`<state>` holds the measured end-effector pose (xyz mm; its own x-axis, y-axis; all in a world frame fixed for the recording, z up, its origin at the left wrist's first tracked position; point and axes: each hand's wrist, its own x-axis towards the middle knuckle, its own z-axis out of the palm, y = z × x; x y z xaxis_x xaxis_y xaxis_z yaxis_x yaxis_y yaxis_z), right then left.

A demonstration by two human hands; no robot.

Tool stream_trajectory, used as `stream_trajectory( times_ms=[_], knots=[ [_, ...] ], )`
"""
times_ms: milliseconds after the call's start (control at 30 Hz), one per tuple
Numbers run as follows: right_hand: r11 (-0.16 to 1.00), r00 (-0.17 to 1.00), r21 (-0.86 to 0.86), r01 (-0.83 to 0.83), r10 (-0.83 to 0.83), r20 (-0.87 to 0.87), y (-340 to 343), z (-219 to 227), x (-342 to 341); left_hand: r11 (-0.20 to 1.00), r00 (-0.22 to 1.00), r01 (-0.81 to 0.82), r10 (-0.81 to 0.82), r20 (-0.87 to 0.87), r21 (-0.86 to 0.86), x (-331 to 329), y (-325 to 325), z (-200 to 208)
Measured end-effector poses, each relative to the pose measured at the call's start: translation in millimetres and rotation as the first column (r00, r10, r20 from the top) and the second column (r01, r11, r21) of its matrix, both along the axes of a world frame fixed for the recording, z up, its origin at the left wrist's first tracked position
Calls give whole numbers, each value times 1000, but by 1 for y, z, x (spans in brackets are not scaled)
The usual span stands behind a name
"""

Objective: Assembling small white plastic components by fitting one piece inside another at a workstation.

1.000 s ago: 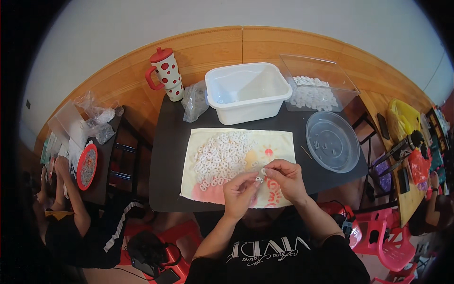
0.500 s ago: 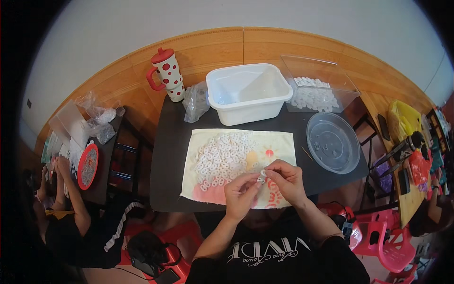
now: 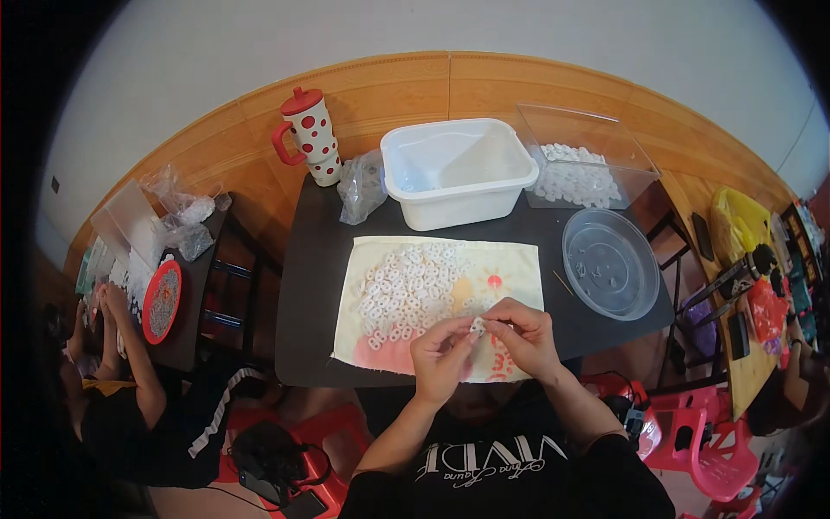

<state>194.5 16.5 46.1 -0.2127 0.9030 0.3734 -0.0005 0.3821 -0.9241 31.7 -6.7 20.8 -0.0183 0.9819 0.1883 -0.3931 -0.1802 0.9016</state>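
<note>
Over the front of a pale yellow towel [image 3: 521, 259] with pink and orange prints, my two hands meet. My left hand [image 3: 439, 362] pinches a small white two-holed piece [image 3: 477, 325], shaped like a figure eight, between thumb and fingertips. My right hand [image 3: 527, 342] closes on the same piece from the other side, its fingertips partly covering it. A heap of similar white pieces [image 3: 411, 285] lies loose on the towel's left half, beyond my left hand.
Behind the towel stand a white plastic tub [image 3: 467, 212], a clear bag [image 3: 361, 189], a spotted tumbler [image 3: 314, 134] and a clear bin [image 3: 635, 160] of white pieces. A round translucent lid [image 3: 609, 277] and a thin stick [image 3: 562, 280] lie right. Another person's hands [image 3: 111, 303] work at the left table.
My right hand's fingers have drawn in closer around the small piece, and less of it shows. My left hand keeps its pinch in nearly the same place.
</note>
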Motion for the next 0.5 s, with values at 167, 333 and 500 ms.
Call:
stream_trajectory(
  times_ms=[167, 333, 500],
  knots=[
    [995, 997, -69, -75, 75, 4, -3, 0, 5, 1000, 999, -8, 9, -39, 29, 1, 0, -1],
    [986, 993, -120, -115, 112, -24, -4, -7, 11, 996, 989, -22, 34, -141, 86, 3, -1, -8],
    [979, 991, -152, -137, 136, -14, -4, -9, 18, 980, 919, -52, 122, -374, 191, 1, 0, -6]
  ],
)
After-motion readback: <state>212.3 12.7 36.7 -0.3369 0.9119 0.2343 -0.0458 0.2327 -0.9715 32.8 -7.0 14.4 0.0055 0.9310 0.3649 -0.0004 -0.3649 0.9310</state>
